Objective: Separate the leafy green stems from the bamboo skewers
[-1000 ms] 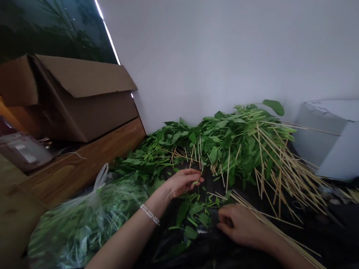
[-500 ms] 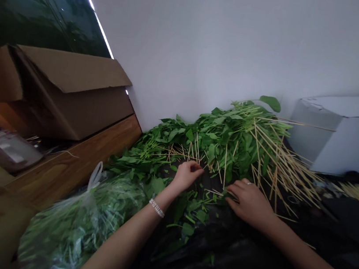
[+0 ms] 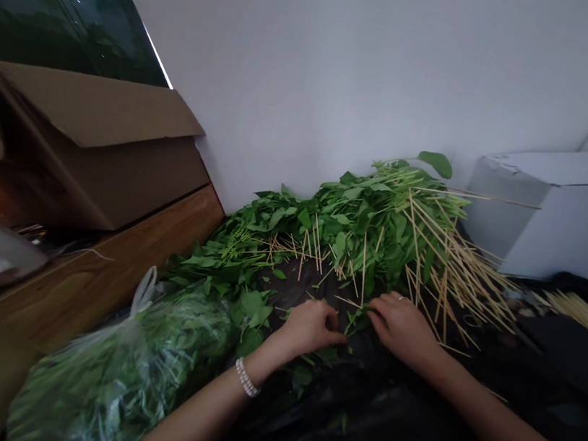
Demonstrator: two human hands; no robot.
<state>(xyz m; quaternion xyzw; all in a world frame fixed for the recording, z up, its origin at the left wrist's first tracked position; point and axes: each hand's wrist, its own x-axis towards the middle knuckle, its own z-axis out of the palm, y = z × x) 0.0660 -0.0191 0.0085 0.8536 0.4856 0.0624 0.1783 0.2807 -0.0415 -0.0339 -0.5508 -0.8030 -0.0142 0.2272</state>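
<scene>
A heap of green leafy stalks [image 3: 347,228] lies against the white wall, with many thin bamboo skewers [image 3: 446,264] sticking out of it. My left hand [image 3: 309,326], with a bead bracelet on its wrist, is curled with its fingertips pinched on small green leaves [image 3: 350,323] on the black plastic sheet [image 3: 407,426]. My right hand [image 3: 402,327] rests just to the right, fingers bent on the same leaves at the heap's front edge. What exactly each hand grips is too small to make out.
A clear plastic bag of greens [image 3: 114,370] lies at lower left beside a wooden ledge [image 3: 102,259]. An open cardboard box [image 3: 91,141] sits on the left, a white box [image 3: 562,214] at the right. More skewers [image 3: 587,316] lie near the white box.
Both hands have drawn closer together and nearer to me, from the heap's edge to the loose leaves on the black sheet. The view has shifted slightly right.
</scene>
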